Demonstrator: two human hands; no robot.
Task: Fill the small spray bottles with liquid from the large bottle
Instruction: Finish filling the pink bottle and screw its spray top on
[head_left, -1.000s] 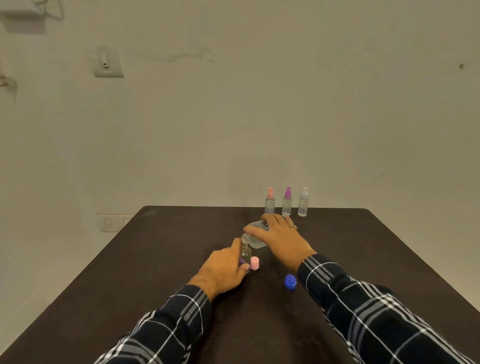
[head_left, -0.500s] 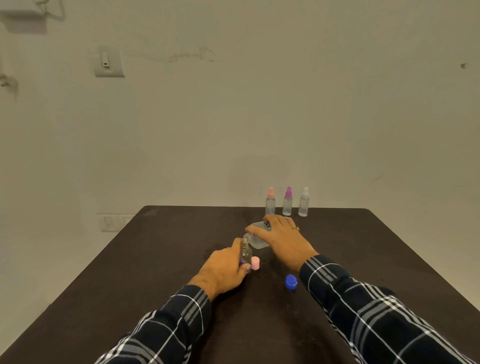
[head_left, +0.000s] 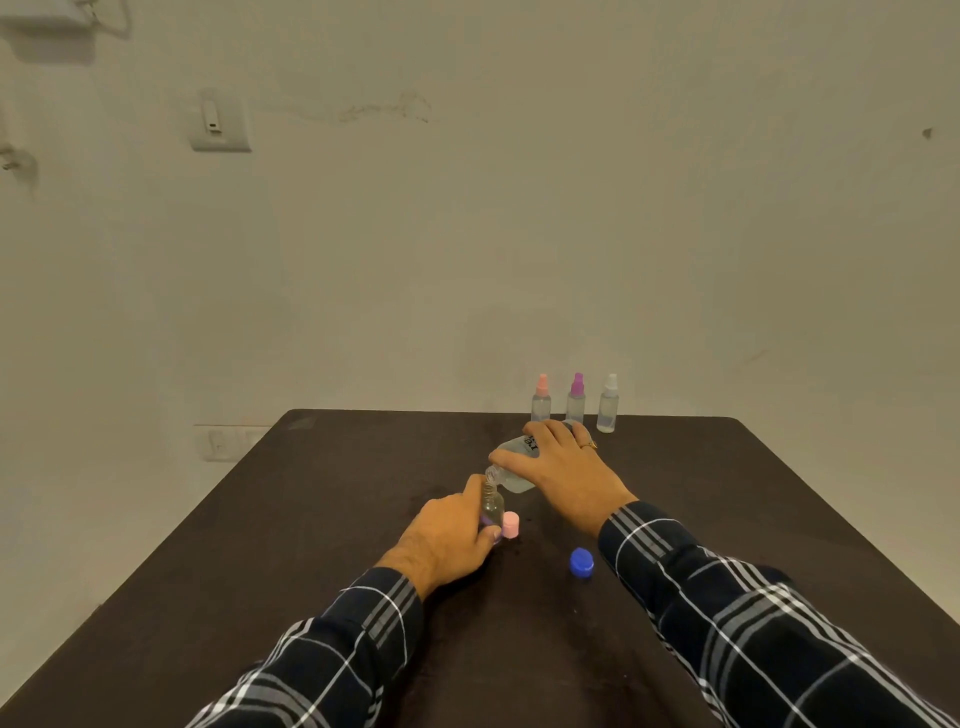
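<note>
Left hand (head_left: 447, 540) grips the open small bottle (head_left: 492, 506) upright; right hand (head_left: 566, 470), at its 1 o'clock, clasps the tilted large bottle (head_left: 514, 467), mouth over its neck

Large bottle (head_left: 517, 462) above small bottle (head_left: 492, 503)

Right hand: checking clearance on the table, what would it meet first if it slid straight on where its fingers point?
Probably nothing: the right hand points up-left, across bare dark table; depth unclear.
</note>
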